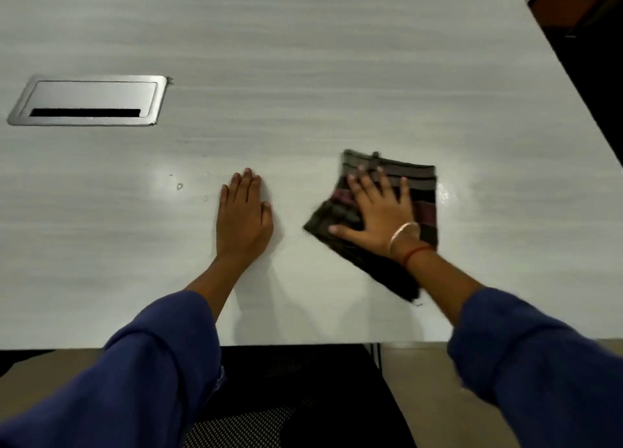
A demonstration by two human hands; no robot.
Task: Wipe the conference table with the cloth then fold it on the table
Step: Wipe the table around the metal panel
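Here, pale wood-grain conference table (303, 60), droplets (179, 186) nearby.

Cloth (381, 191) lies on the table (303, 60), right of centre, under the right hand (377, 211). Left hand (243, 211) flat beside it. Cable hatch (89, 100) far left, behind.

The right hand (377, 211) lies flat over the middle of the cloth (387, 181), hiding the stripes beneath, and the forearm covers its lower edge. The cloth's left corner is smeared by blur. The bench (303, 60) runs off the frame's top and left. Both blue sleeves (161, 363) are cut off along the bottom edge.
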